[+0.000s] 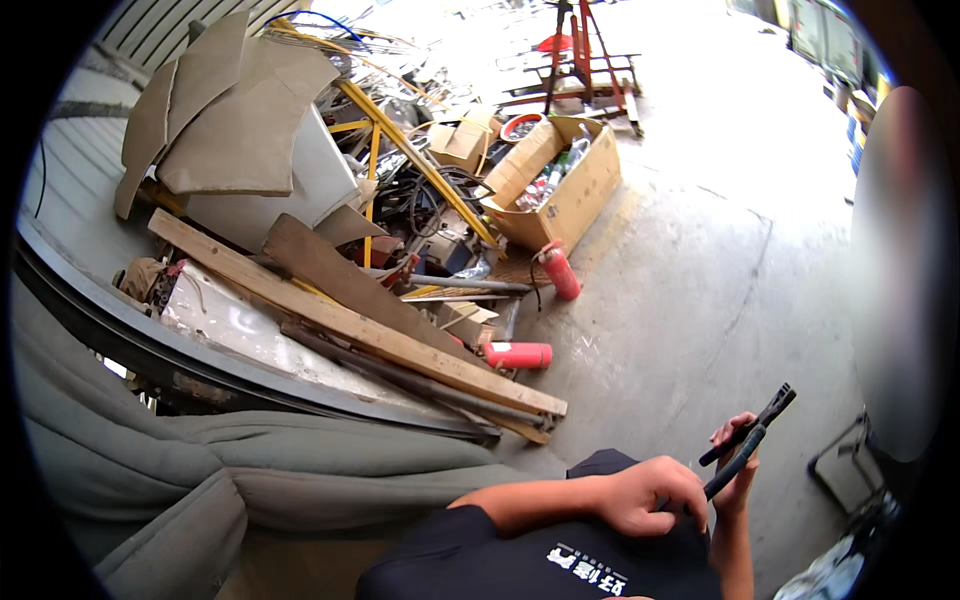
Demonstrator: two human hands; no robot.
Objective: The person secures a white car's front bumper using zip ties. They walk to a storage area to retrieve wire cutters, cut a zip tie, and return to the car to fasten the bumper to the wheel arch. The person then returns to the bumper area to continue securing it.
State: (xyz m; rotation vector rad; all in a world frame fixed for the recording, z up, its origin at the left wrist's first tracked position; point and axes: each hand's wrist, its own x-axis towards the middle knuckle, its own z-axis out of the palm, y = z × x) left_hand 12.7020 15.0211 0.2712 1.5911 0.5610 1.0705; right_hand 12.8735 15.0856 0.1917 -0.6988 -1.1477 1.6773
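Observation:
My right hand is closed round a black clamp-like tool with a notched end, raised at the lower right in front of my dark shirt. A thick, curved black arm of the tool runs down alongside its straight bar. Beside it, my left hand is curled, its fingers at the lower end of that curved arm. Whatever its fingers hold is hidden behind the knuckles.
Wooden planks and a brown board lie at left. Nearby are two red fire extinguishers, one standing, one lying. Beyond sit a cardboard box, piled scrap and a red metal stand. A grey folded cover runs along my left.

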